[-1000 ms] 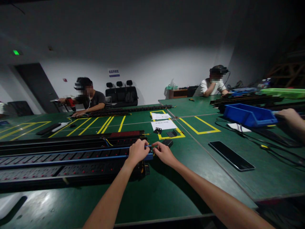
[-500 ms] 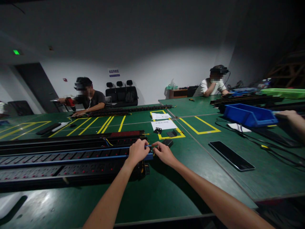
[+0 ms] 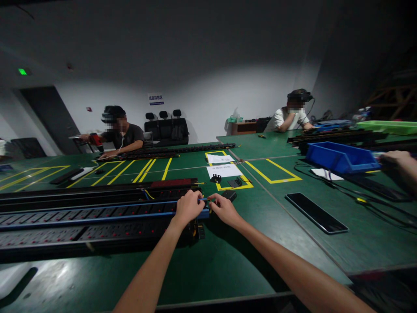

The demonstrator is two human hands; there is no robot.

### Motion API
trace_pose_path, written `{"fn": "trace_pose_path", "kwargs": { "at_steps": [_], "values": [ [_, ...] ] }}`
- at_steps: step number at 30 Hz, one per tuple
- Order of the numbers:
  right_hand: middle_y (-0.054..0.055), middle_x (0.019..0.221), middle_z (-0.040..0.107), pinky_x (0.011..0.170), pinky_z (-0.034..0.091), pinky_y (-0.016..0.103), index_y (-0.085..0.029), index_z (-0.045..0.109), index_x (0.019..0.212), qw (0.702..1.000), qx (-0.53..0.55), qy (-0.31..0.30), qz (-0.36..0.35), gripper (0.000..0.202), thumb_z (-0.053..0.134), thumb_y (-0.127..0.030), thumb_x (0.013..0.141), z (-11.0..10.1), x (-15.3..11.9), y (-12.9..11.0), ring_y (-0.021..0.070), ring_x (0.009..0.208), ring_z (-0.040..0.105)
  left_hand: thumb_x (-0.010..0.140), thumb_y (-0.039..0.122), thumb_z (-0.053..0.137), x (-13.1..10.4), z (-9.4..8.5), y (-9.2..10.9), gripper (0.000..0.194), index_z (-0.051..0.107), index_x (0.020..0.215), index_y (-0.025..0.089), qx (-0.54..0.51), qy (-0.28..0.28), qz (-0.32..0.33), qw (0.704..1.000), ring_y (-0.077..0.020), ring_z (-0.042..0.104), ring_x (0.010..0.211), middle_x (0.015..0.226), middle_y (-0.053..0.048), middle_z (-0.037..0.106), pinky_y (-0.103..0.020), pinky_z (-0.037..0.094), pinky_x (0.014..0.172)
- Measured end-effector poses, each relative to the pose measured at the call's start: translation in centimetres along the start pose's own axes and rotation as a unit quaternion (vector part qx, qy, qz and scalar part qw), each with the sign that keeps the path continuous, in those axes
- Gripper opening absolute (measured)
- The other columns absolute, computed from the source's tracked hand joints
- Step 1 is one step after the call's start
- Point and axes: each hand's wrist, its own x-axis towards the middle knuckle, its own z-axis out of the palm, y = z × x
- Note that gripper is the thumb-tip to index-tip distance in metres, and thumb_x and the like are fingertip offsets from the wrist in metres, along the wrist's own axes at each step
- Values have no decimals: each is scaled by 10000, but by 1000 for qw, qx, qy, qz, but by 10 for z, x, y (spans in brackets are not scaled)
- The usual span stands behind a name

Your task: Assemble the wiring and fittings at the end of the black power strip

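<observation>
A blue-edged strip (image 3: 130,215) with black sockets and red dots lies among other long black strips (image 3: 114,230) at the left. My left hand (image 3: 189,208) is closed on the right end of the blue-edged strip. Just beyond that end, my right hand (image 3: 224,209) has its thumb and finger pinched by small yellowish wires; what exactly it holds is too small to make out. A small black box (image 3: 230,196) lies behind my right hand, with black brackets (image 3: 235,182) and white paper sheets (image 3: 224,170) farther back.
A phone (image 3: 316,213) lies right of my hands, near black cables (image 3: 361,201) and a blue bin (image 3: 342,157). Another person's hand (image 3: 399,161) is at the right edge. Two people sit across the green table (image 3: 260,243), one with a red tool (image 3: 96,140).
</observation>
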Motion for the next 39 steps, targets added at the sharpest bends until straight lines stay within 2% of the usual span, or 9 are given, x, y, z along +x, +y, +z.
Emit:
{"fn": "trace_pose_path", "kwargs": {
  "at_steps": [29, 39],
  "values": [
    [-17, 667, 607, 612, 372, 246, -205, 687, 1025, 1000, -4, -3, 2, 260, 519, -291, 848, 0, 1, 0, 160, 620, 556, 850, 348, 546, 1, 4, -3, 201, 671, 1001, 301, -6, 13, 6, 1000, -244, 670, 875, 1017, -38, 645, -334, 492, 755],
    [-19, 660, 607, 607, 371, 243, -205, 689, 1021, 1000, -4, -2, -1, 253, 521, -286, 850, -1, -1, -1, 158, 619, 556, 869, 337, 536, 0, -1, 0, 204, 670, 1018, 298, -5, 2, 1, 1000, -231, 668, 888, 1033, -41, 642, -321, 488, 769]
  ]
}}
